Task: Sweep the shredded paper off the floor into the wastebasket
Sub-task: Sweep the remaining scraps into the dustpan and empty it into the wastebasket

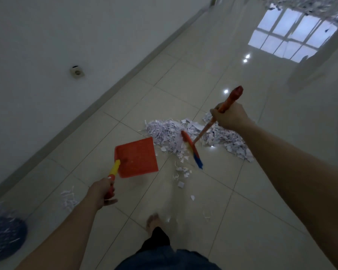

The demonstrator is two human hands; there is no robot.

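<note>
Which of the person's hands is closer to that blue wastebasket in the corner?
Left. The left hand, gripping the dustpan handle, is just right of the wastebasket; the right hand holds the broom far across the floor.

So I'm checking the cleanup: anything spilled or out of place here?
Yes. Shredded white paper lies heaped on the glossy tiled floor beyond the red plastic dustpan, with stray scraps trailing nearer and a small clump left of it.
</note>
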